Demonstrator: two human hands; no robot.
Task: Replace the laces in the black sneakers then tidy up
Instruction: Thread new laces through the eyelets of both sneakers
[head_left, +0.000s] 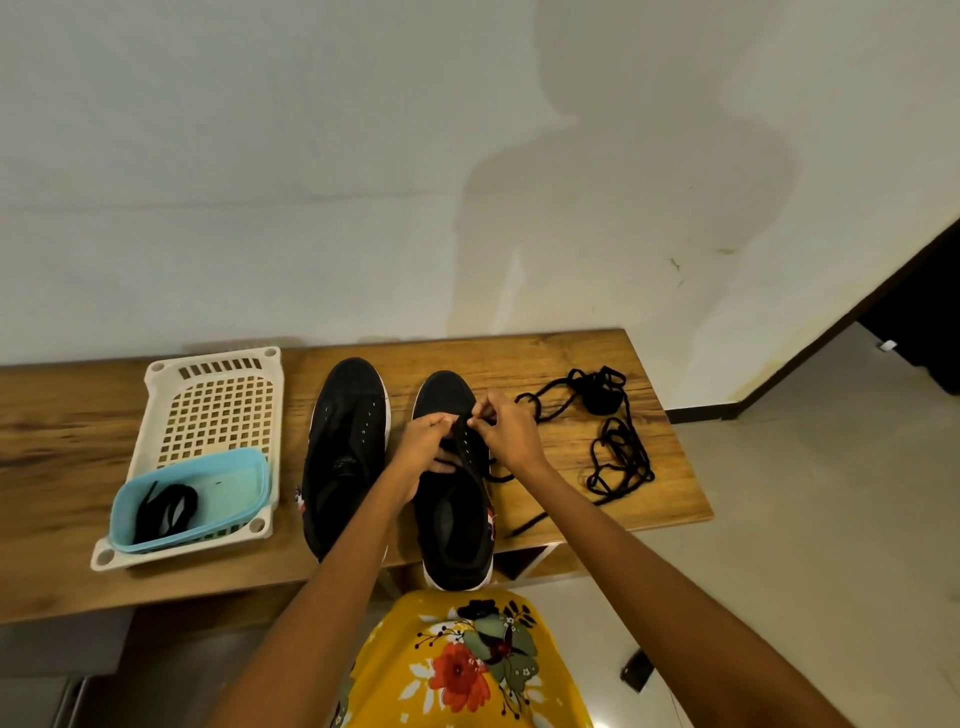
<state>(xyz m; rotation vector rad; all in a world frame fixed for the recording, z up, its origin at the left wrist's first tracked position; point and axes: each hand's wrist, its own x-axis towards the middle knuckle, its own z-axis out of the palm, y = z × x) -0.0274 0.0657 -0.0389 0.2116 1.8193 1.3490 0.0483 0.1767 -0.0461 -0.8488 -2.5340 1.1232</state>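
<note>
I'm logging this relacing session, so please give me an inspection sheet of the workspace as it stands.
Surface: wooden table, against a white wall.
Job's things: right sneaker being laced; left sneaker unlaced; coiled lace in blue tub inside cream basket.
Clutter: loose black laces at the table's right.
Grippers: left hand and right hand pinch a lace at the right sneaker's eyelets.
Cables: nothing seen.
Surroundings: tiled floor, small dark object on it.

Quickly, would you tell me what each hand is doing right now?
Left hand: pinching the black lace at the right sneaker.
Right hand: pinching the same lace.
</note>
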